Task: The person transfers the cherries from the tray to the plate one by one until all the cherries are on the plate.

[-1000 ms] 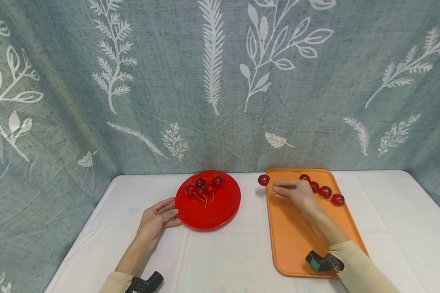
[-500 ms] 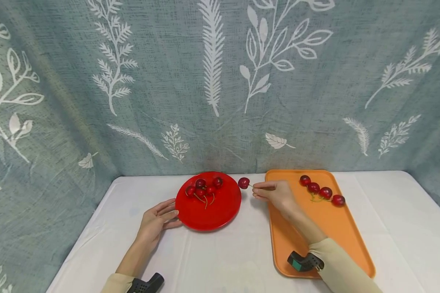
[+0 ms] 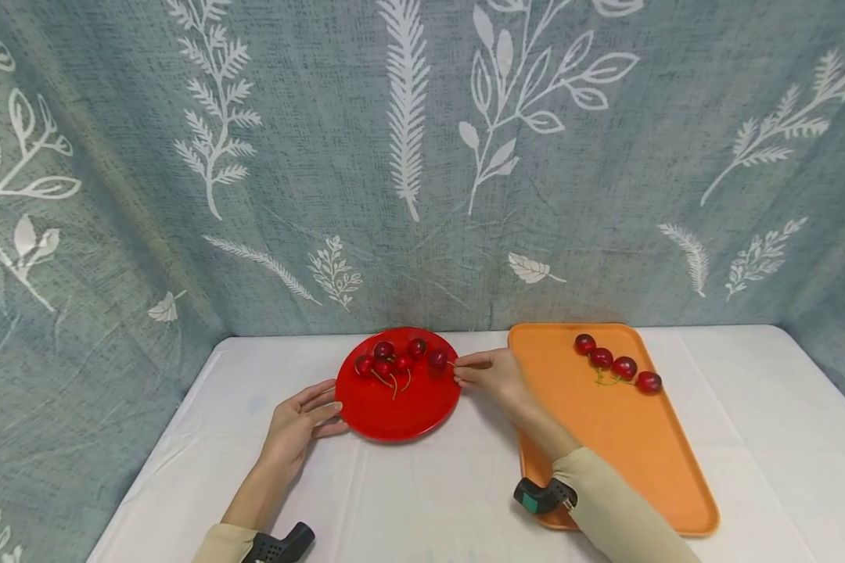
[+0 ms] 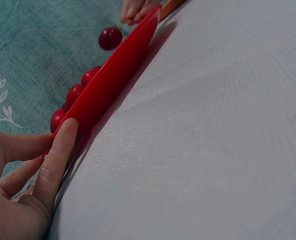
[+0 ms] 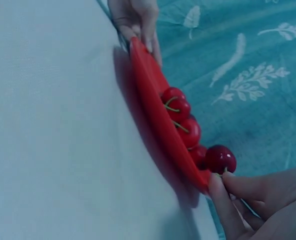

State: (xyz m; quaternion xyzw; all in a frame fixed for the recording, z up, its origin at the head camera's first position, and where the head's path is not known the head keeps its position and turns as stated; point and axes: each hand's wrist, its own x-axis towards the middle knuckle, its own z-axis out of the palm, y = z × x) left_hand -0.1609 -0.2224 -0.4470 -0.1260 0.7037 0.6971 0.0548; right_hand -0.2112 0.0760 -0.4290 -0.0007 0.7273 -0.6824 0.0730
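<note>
A round red plate (image 3: 401,407) lies on the white table and carries several dark red cherries (image 3: 391,360). My right hand (image 3: 484,374) pinches the stem of one cherry (image 3: 438,359) and holds it just over the plate's right rim; the right wrist view shows this cherry (image 5: 220,158) at my fingertips (image 5: 227,184). My left hand (image 3: 301,422) rests flat on the table with straight fingers touching the plate's left edge (image 4: 108,82). To the right, an orange tray (image 3: 605,453) holds several more cherries (image 3: 616,365) in a row near its far end.
The patterned blue-green curtain (image 3: 422,156) hangs close behind the table's far edge. The white tablecloth (image 3: 408,500) stretches bare in front of the plate and to the right of the tray.
My right hand has carried one cherry by its stem leftward from the tray's far left corner to the plate's right rim. The left hand has stayed at the plate's edge.
</note>
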